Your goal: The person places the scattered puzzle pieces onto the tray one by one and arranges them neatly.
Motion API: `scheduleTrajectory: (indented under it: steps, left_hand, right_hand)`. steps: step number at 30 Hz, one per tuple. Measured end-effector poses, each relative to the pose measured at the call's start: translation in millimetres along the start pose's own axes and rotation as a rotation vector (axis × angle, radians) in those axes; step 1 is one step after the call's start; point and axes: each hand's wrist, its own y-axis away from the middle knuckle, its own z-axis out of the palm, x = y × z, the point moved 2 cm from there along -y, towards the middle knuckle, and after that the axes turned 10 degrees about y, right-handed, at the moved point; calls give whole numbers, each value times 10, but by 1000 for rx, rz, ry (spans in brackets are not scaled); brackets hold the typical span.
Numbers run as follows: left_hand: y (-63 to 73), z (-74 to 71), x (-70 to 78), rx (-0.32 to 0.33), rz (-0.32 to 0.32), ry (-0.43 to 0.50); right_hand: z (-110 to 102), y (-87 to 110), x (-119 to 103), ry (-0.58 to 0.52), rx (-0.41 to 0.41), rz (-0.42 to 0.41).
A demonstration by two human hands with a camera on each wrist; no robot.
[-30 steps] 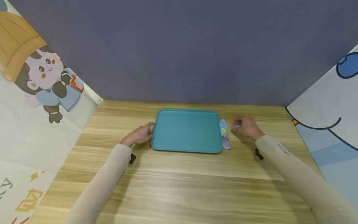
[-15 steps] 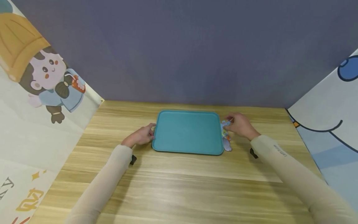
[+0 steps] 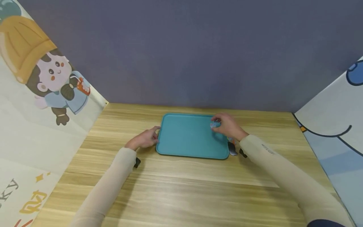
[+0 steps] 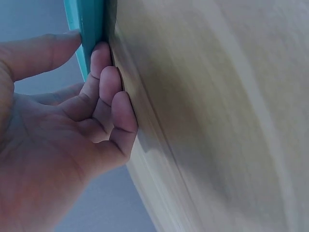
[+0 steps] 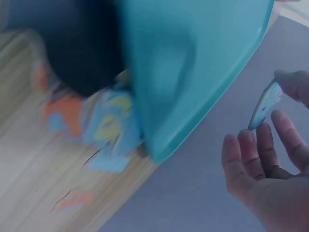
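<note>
A teal rectangular tray (image 3: 184, 135) lies flat on the wooden table. My left hand (image 3: 145, 138) holds its left rim; the left wrist view has the thumb against the rim and the other fingers curled at the tray's lower edge. Over the right part of the tray, my right hand (image 3: 229, 127) pinches a small flat light blue printed piece (image 3: 214, 125). That piece (image 5: 266, 104) stands tilted between thumb and fingertips in the right wrist view, above the tray surface. Beside the tray's right edge lie flat cut-out pieces (image 5: 108, 125), partly hidden by my right arm in the head view.
A grey cut-out piece (image 3: 233, 149) lies by the tray's right corner. A small orange piece (image 5: 75, 199) lies apart from the pile. The grey-blue wall (image 3: 193, 63) rises behind the wooden table (image 3: 181, 189), and printed panels stand at both sides.
My right hand has moved left from beside the tray, past the pile, to above the tray, carrying the light blue piece. My left hand has stayed at the tray's left rim.
</note>
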Motion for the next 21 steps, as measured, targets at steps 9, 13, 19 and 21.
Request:
scheduleTrajectory:
  steps: [9,13,19,21]
  left_hand:
    - [7,-6,12,7,0,13]
    - [16,-22,25,6,2,12]
    - [15,-31,23,9,5,13]
    - [14,-31,19,10,4,12]
  right_hand:
    - [218,-272,-207,-10,-44,-48]
    - [322,-369,-317,-28,-55,-80]
    - [480,-501,-484,-33,-86,-90]
    - [530,-545,-535,-24,-99,-92]
